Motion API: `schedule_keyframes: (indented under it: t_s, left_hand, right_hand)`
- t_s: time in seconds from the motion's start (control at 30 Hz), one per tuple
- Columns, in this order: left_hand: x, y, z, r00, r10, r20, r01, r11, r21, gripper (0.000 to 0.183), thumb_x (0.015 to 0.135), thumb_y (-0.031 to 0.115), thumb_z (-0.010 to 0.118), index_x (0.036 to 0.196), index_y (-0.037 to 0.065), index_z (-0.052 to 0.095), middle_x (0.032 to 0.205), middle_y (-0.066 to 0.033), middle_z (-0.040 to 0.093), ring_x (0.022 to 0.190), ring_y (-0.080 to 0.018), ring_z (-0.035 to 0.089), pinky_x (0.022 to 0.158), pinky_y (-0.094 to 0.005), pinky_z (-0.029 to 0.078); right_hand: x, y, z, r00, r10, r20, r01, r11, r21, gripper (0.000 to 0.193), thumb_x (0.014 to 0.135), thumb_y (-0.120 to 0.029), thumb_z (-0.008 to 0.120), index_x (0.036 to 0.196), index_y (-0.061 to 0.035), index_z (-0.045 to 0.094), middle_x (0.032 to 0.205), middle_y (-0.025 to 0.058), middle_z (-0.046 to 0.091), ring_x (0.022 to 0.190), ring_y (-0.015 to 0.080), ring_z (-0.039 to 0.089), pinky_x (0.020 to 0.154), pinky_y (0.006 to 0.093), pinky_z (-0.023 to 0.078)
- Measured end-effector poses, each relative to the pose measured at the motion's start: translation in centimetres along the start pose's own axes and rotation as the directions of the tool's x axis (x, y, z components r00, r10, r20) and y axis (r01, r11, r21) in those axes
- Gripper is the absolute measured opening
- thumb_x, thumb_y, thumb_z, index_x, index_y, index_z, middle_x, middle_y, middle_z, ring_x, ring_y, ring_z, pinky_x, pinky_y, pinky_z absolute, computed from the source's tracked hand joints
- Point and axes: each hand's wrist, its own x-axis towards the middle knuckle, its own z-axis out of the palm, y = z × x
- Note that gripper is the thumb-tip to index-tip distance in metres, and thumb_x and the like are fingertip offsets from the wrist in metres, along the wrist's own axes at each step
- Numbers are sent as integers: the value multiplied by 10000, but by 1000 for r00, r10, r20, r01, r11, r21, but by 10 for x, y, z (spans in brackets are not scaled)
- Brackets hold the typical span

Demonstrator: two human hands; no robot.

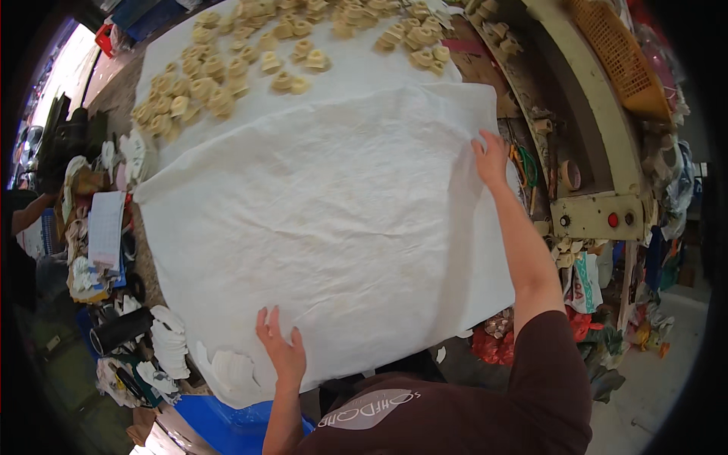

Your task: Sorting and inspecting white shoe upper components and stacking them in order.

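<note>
A large white cloth [318, 205] is spread over the near and middle part of the table, creased across its centre. My left hand [282, 347] is over the cloth's near part, its fingers apart and holding nothing. My right arm reaches far forward, and my right hand [491, 155] is at the cloth's right edge with fingers spread. Whether either hand presses on the cloth, I cannot tell. Beyond the cloth's far edge lie many small cream-yellow moulded pieces [216, 70] on a white surface. White layered pieces [233, 373] lie at the cloth's near left corner.
At the right stands a beige machine frame with a control panel [599, 218] bearing a red button. Above it sits an orange basket [618, 57]. Papers [106, 227], a black cylinder [121, 331] and white gloves [168, 341] crowd the left. Another person's arm [32, 214] shows at far left.
</note>
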Motion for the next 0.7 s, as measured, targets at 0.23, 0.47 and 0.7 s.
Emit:
schedule_keyframes:
  t_s: [0.23, 0.47, 0.7]
  left_hand:
    - [12, 39, 54, 990, 23, 140, -44, 988, 148, 633, 720, -10, 584, 1309, 40, 356, 1370, -236, 235, 1292, -424, 201, 1030, -497, 223]
    - [14, 35, 73, 993, 1, 122, -23, 984, 177, 662, 713, 19, 596, 1321, 26, 333, 1373, -276, 180, 1286, -466, 171, 1039, -519, 198]
    - [22, 36, 73, 997, -23, 76, 6, 976, 220, 651, 718, 47, 590, 1321, 24, 346, 1373, -284, 166, 1286, -479, 149, 1045, -533, 176]
  right_hand:
    - [99, -10, 36, 989, -116, 96, 128, 983, -134, 369, 834, -259, 578, 1191, -174, 539, 1234, 50, 459, 1131, 292, 381, 919, 511, 299]
    - [150, -40, 62, 922, -315, 227, 362, 907, -212, 278, 856, -214, 522, 1128, -179, 570, 1099, 52, 550, 1088, 214, 440, 904, 534, 247]
    - [181, -68, 55, 887, -349, 301, 429, 865, -260, 106, 844, -154, 494, 918, -127, 565, 975, 48, 591, 1015, 236, 481, 873, 515, 257]
